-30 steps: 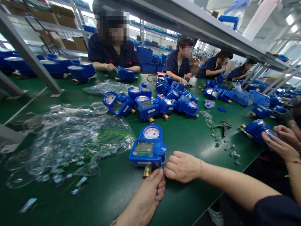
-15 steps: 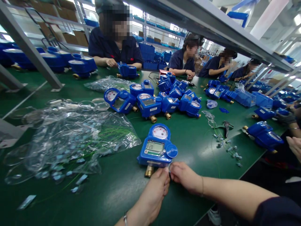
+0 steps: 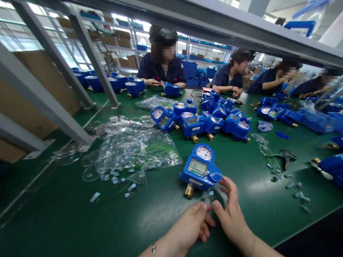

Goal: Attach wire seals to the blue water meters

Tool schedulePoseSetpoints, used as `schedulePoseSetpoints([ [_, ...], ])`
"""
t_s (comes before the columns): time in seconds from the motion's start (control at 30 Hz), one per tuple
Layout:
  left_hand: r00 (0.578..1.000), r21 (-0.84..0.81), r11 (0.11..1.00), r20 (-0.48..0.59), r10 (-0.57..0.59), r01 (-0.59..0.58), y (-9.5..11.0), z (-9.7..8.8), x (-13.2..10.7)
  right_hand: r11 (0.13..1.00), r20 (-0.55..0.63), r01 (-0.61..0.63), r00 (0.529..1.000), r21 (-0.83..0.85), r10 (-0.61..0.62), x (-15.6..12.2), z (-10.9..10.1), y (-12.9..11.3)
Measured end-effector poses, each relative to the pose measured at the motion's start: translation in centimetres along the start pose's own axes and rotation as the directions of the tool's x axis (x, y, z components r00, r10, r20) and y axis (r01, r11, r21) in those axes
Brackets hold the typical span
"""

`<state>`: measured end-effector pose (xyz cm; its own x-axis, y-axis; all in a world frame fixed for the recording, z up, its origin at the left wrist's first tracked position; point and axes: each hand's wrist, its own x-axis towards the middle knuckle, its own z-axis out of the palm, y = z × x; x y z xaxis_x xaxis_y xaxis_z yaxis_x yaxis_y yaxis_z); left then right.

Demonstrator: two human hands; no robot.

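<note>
A blue water meter [image 3: 197,175] with a white round dial, a small display and a brass fitting stands in front of me. Just below its front edge is a small blue-and-clear seal tag [image 3: 211,193], partly blurred. My left hand [image 3: 191,223] pinches thumb and forefinger at the clear end of this tag, its other fingers loosely curled. On the meter's right side, my right hand [image 3: 232,210] is open, thumb apart from the fingers. Its fingertips are close to the meter's round blue cap [image 3: 215,174]; whether they touch it I cannot tell.
Clear plastic bags [image 3: 139,153] with blue tags and green wires lie left. Several blue meters [image 3: 193,125] stand behind. At right are pliers [image 3: 286,157] and loose tags [image 3: 294,191]. Metal posts [image 3: 91,53] rise at left; co-workers [image 3: 162,67] sit across the green table.
My right hand has opened and moved away from my left fingertips, toward the meter's right side. The view has turned left, so the table's contents appear farther right.
</note>
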<state>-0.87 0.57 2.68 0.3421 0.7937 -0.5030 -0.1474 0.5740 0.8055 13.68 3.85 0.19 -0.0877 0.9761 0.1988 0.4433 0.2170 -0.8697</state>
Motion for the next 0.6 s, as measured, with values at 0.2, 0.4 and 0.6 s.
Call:
schedulePoseSetpoints([
  [0.2, 0.686, 0.814, 0.576, -0.38, 0.621, -0.071, 3.7, -8.3, -6.5, 0.987, -0.134, 0.158, 0.978, -0.044, -0.162, -0.8, 2.4, -1.9],
  [0.4, 0.608, 0.893, 0.085, -0.367, 0.704, 0.442, 3.1, -18.0, -11.0, 0.966, -0.119, 0.179, 0.972, -0.185, -0.203, 0.7, 1.5, -2.2],
  [0.6, 0.618, 0.805, 0.428, -0.591, 0.518, 0.411, 2.3, -15.8, -15.3, 0.881, 0.319, 0.445, 0.868, -0.157, -0.382, 6.9, -0.8, -2.4],
])
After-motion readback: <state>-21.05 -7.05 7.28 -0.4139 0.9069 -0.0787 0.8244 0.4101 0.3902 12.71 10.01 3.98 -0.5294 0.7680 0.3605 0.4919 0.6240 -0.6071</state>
